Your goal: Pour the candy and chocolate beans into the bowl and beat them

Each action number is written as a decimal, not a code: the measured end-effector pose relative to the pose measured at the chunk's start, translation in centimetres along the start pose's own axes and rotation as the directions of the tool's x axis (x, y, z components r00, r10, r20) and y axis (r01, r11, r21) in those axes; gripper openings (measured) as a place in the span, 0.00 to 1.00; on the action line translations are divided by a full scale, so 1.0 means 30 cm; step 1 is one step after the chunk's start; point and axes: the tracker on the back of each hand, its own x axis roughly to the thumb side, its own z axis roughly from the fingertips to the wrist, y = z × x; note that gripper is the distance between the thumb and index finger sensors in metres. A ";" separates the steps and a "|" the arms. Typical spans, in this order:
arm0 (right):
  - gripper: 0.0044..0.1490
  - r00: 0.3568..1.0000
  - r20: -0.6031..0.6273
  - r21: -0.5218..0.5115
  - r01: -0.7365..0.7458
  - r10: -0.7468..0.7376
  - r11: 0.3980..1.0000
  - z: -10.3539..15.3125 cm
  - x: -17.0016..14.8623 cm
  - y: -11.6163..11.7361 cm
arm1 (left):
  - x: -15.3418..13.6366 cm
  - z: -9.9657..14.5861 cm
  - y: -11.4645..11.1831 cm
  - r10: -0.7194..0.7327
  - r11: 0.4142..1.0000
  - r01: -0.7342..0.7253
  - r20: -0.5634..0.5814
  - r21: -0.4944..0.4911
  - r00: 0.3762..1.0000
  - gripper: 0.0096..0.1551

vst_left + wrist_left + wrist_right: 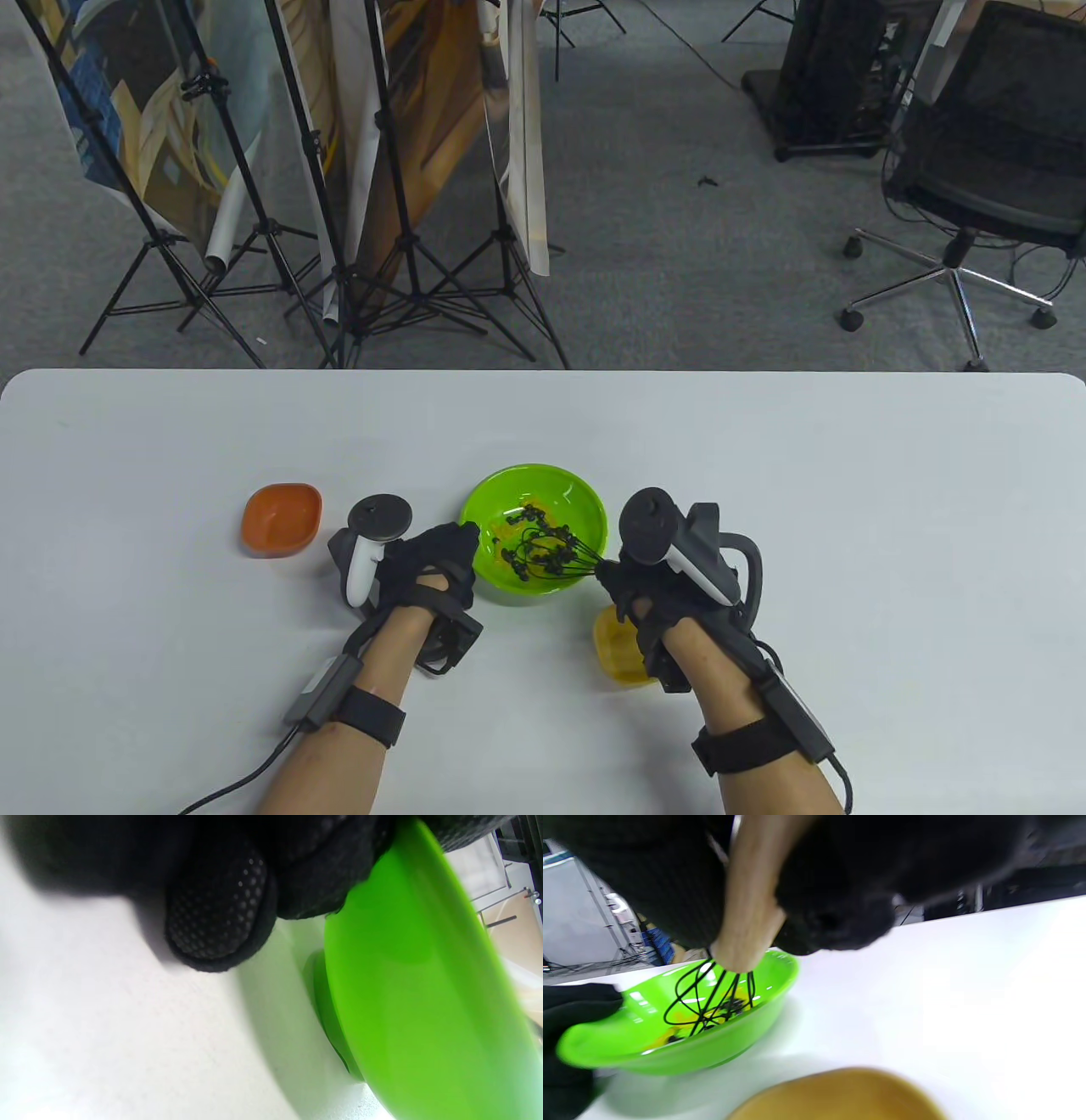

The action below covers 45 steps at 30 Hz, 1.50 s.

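Note:
A green bowl point(570, 488) sits mid-table with yellow candy and dark beans point(533, 514) inside. My right hand point(632, 586) grips the wooden handle point(746, 921) of a black wire whisk point(551, 556), whose wires point(706, 1001) reach down into the bowl point(683, 1052). My left hand point(437, 552) holds the bowl's left rim, its fingers curled over the edge. In the left wrist view a gloved fingertip point(216, 912) hangs above the table beside the bowl's outer wall point(424, 984). How the fingers lie inside the rim is hidden.
An empty orange dish point(281, 519) sits left of my left hand. A yellow dish point(619, 649) lies under my right wrist, seen close in the right wrist view point(840, 1096). Beyond the table's far edge stand tripods point(399, 255) and an office chair point(976, 195).

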 end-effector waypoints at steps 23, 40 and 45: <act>0.34 0.985 0.058 0.081 0.158 -0.163 0.984 -0.018 0.095 0.110 | -0.009 -0.008 0.004 0.036 0.999 -0.036 -0.002 -0.024 0.999 0.25; 0.34 0.999 -0.036 -0.026 -0.030 0.029 0.999 -0.021 0.006 0.003 | -0.008 -0.007 0.001 0.026 0.999 -0.026 -0.002 -0.021 1.000 0.24; 0.34 0.998 -0.056 -0.045 0.005 -0.007 0.999 -0.052 0.007 0.046 | -0.008 -0.008 0.002 0.021 1.000 -0.022 -0.003 -0.021 1.000 0.24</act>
